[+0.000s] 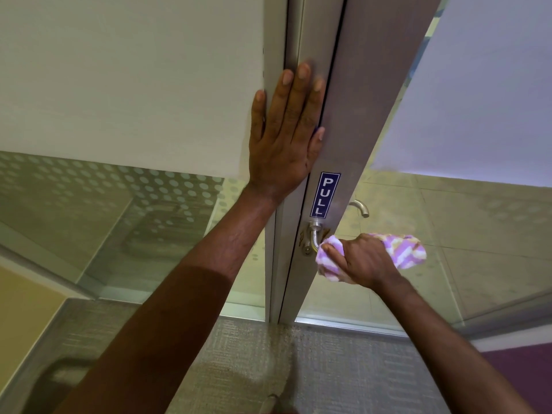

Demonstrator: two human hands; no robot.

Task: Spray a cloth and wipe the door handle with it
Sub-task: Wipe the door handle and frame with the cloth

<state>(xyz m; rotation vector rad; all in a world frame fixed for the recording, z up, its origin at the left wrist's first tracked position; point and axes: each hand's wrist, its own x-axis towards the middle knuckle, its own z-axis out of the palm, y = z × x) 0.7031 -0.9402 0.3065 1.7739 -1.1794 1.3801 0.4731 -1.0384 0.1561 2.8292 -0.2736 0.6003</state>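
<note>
My right hand [363,259] grips a purple-and-white striped cloth [406,252], fingers curled round it, and the cloth is bunched over the lever of the door handle [313,236]. Only the handle's round base and the bend of its neck show; the rest of the lever is hidden under the cloth and my knuckles. Below the neck, the lock cylinder [306,250] is partly covered too. My left hand [283,135] lies flat and spread on the metal door frame [352,94], fingers straight, pressing against it above the blue PULL sign [325,194]. A second handle [360,207] shows through the glass on the far side, dim and partly cut off by the frame edge.
</note>
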